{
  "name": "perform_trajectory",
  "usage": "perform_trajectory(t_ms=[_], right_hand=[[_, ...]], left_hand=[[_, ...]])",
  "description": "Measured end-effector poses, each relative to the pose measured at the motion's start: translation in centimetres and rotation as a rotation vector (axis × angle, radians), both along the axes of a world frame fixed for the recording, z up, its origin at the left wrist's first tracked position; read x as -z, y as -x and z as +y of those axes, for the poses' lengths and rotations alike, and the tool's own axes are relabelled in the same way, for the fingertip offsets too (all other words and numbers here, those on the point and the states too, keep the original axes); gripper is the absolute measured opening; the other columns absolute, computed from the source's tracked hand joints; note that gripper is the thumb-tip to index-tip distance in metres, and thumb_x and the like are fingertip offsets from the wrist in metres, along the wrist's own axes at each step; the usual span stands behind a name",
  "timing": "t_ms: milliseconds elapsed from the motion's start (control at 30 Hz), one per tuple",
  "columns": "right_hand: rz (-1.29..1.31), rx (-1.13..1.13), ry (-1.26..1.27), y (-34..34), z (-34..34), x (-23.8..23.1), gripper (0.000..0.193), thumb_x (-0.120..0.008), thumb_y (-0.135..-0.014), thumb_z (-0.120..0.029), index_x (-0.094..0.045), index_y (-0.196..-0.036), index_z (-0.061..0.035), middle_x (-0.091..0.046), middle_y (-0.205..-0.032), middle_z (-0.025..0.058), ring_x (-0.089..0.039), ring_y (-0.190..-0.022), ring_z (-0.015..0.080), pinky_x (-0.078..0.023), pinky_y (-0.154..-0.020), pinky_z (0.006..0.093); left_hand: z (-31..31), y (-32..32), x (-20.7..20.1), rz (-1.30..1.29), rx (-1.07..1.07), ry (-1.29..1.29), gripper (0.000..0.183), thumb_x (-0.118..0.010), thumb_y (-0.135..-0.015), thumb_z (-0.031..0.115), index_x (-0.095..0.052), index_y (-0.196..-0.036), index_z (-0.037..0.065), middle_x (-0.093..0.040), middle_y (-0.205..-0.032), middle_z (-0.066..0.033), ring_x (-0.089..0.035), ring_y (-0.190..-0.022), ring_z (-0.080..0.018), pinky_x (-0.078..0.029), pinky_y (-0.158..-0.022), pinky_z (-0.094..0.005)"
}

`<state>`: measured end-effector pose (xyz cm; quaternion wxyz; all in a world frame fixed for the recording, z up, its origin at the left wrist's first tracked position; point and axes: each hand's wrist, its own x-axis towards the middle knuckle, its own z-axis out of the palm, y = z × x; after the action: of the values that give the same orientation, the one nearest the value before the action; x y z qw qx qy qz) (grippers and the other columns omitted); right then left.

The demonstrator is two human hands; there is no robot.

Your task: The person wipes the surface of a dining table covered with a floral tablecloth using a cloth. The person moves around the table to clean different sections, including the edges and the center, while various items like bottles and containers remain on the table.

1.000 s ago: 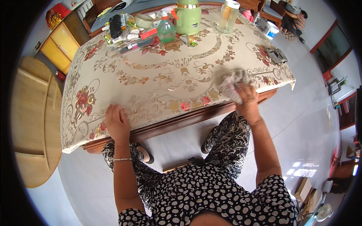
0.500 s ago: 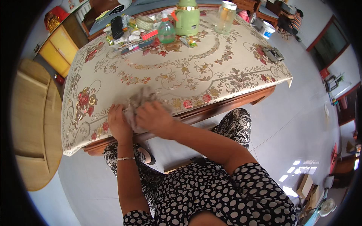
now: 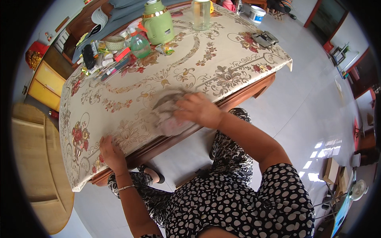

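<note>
Greyish, crumpled, blurred cloth [image 3: 168, 113] is clutched in the right grip [image 3: 198, 109], the left grip [image 3: 113, 154] unclenched.

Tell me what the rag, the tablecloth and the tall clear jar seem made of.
Rag: probably soft, matte fabric, bunched up though blurred.
Tablecloth: perhaps plastic or coated fabric, smooth; a faint sheen pales its pattern.
Tall clear jar: glossy glass or plastic; its walls are see-through.
</note>
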<state>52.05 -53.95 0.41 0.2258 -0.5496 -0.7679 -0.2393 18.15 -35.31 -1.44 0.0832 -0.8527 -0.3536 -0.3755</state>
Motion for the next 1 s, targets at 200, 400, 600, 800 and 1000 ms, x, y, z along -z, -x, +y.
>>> perform_trajectory(t_ms=[200,400,600,800,1000], right_hand=[[0.091,0.386,0.099,-10.3,-6.8,0.5,0.043,-0.058,-0.075,-0.008,-0.058,-0.116,-0.021,-0.05,-0.128,0.0026,-0.047,-0.117,0.0261,-0.041,-0.092,0.0437],[0.171,0.835,0.196,-20.7,-12.6,0.8,0.067,-0.068,-0.058,0.002,-0.056,-0.119,-0.0246,-0.051,-0.128,0.0027,-0.047,-0.117,0.0269,-0.042,-0.097,0.0401],[0.225,0.948,0.158,-28.4,-14.5,1.2,0.059,-0.068,-0.065,-0.001,-0.056,-0.119,-0.0224,-0.052,-0.127,0.0039,-0.046,-0.118,0.0311,-0.04,-0.1,0.0403],[0.076,0.961,0.214,-26.4,-14.6,1.2,0.063,-0.068,-0.066,0.0,-0.055,-0.123,-0.0213,-0.052,-0.126,0.0044,-0.048,-0.114,0.0328,-0.043,-0.095,0.0421],[-0.037,0.539,0.177,-14.3,-8.3,-0.4,0.064,-0.072,-0.059,0.002,-0.058,-0.12,-0.0092,-0.051,-0.131,0.0089,-0.047,-0.121,0.0269,-0.034,-0.106,0.042]], left_hand=[[-0.6,0.0,-0.5,-0.003,-0.037,0.031,0.025,-0.047,-0.087,-0.002,-0.06,-0.108,0.003,-0.06,-0.112,-0.0164,-0.052,-0.113,-0.0365,-0.043,-0.094,-0.044],[-0.4,-0.4,-0.5,-0.002,-0.031,0.028,0.024,-0.046,-0.087,-0.002,-0.058,-0.107,0.001,-0.06,-0.11,-0.0155,-0.052,-0.112,-0.0384,-0.043,-0.093,-0.0463],[-0.3,-0.3,-0.6,0.0,-0.041,0.045,0.026,-0.047,-0.084,-0.004,-0.058,-0.107,0.002,-0.06,-0.109,-0.0152,-0.053,-0.112,-0.0374,-0.043,-0.093,-0.0455],[-0.3,-1.6,-0.7,-0.03,-0.053,0.014,0.028,-0.048,-0.081,-0.006,-0.059,-0.104,0.004,-0.061,-0.108,-0.0143,-0.054,-0.111,-0.0361,-0.044,-0.093,-0.0449],[-0.4,-0.6,-0.6,-0.035,-0.054,0.013,0.03,-0.05,-0.078,-0.005,-0.058,-0.105,0.005,-0.061,-0.107,-0.0142,-0.054,-0.11,-0.0367,-0.044,-0.092,-0.0464]])
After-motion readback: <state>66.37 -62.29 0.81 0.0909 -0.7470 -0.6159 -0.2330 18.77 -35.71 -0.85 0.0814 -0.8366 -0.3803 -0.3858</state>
